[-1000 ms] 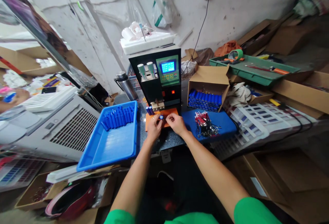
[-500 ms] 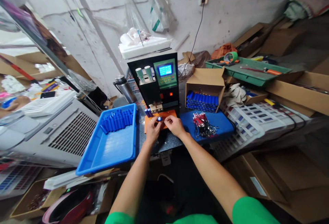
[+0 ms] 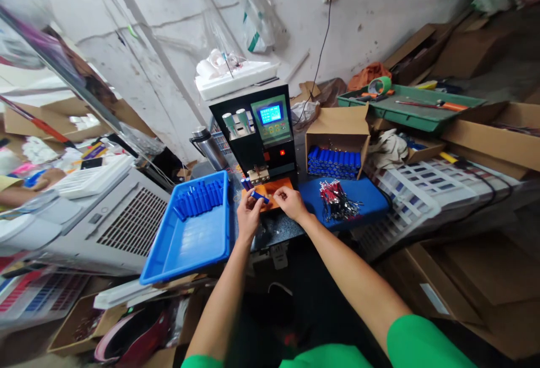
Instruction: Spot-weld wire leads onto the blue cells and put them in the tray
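My left hand [image 3: 248, 214] pinches a blue cylindrical battery cell [image 3: 260, 197], which lies slanted with its far end toward the right. My right hand [image 3: 290, 202] is just to the right, fingertips pressed together; whatever they hold is too small to make out. Both hands are over the orange base plate [image 3: 282, 187] of a black spot-welding machine [image 3: 236, 148]. A couple of blue cells [image 3: 246, 183] stand at the plate's left, beside the welder's electrode head [image 3: 259, 175]. A heap of red and black wire leads [image 3: 336, 199] lies right of my right hand on a blue surface [image 3: 310, 193].
A blue tray [image 3: 189, 250] with several blue cells stands at left. Behind the leads, an open carton [image 3: 337, 122] holds stacked cells. A steel flask [image 3: 210, 148] stands left of the machine. A green tray [image 3: 422, 110] with tools is at right. At far left, another person's arm [image 3: 25, 191] shows.
The cell in my left hand has turned from end-on to lying sideways, its length now visible. My right hand has moved slightly away from it. The view has shifted a little.
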`<state>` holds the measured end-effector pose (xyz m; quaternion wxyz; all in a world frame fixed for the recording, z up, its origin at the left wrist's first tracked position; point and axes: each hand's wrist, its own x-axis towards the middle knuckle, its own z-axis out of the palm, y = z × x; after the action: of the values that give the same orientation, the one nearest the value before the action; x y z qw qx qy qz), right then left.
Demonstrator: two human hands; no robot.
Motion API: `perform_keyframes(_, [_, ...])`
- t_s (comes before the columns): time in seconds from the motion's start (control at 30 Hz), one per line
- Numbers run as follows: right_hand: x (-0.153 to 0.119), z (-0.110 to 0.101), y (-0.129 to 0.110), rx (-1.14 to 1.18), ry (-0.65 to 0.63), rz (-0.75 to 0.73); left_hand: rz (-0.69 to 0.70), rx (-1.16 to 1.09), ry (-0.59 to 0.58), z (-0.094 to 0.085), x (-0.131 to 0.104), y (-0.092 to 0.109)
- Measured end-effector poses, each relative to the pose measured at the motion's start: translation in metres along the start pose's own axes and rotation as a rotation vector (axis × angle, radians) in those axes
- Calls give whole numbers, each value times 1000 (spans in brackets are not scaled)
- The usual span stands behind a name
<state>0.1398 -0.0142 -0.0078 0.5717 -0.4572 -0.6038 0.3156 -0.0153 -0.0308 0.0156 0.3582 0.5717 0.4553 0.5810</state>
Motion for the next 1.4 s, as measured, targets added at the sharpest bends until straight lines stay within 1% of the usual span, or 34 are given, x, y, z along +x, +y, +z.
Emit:
perform_keyframes(0.1, [0, 0, 2, 57, 47, -11, -60, -94, 6, -3, -1, 1])
perform_keyframes(0.23, [-12, -7, -5, 84, 180, -26, -70, -76, 70, -2, -5, 0])
perform_keyframes(0.3, [-24, -15, -12, 40, 194, -95, -44, -37, 93, 4, -6, 2])
perform_keyframes(0.37, [-41, -23, -19, -25, 158, -189, 2, 11, 101, 14, -4, 7])
perform_keyframes(0.47, [-79, -30, -19, -106, 83, -279, 118, 78, 43, 42, 6, 17])
perform_keyframes(0.53, [-114, -27, -8, -137, 19, -288, 204, 82, -35, 68, 17, 22])
perform_keyframes(0.6, [-154, -19, 11, -180, -39, -252, 274, 79, -108, 96, 30, 24])
perform_keyframes(0.7, [-211, -6, 44, -267, -72, -104, 342, 122, -158, 137, 53, 19])
perform_keyframes(0.77, [-235, 0, 62, -335, -66, -27, 383, 166, -158, 161, 70, 11])
perform_keyframes(0.8, [-241, 3, 69, -362, -75, 3, 406, 188, -155, 171, 79, 7])
perform_keyframes(0.87, [-244, 5, 80, -410, -82, 40, 457, 232, -148, 189, 98, -1])
perform_keyframes(0.97, [-236, 7, 93, -466, -108, 33, 545, 338, -149, 209, 123, -13])
perform_keyframes(1.0, [-234, 7, 97, -477, -123, 24, 578, 400, -170, 213, 130, -17])
perform_keyframes(1.07, [-231, 7, 103, -489, -134, 22, 648, 561, -260, 218, 140, -23])
perform_keyframes(1.17, [-233, 7, 108, -497, -101, 43, 750, 806, -406, 219, 144, -29])
perform_keyframes(1.23, [-234, 6, 109, -491, -73, 64, 798, 929, -457, 217, 142, -30])
perform_keyframes(1.3, [-235, 4, 107, -469, -75, 71, 814, 1024, -492, 217, 138, -28])
perform_keyframes(1.4, [-231, -1, 101, -440, -98, 53, 774, 1114, -524, 221, 134, -25])
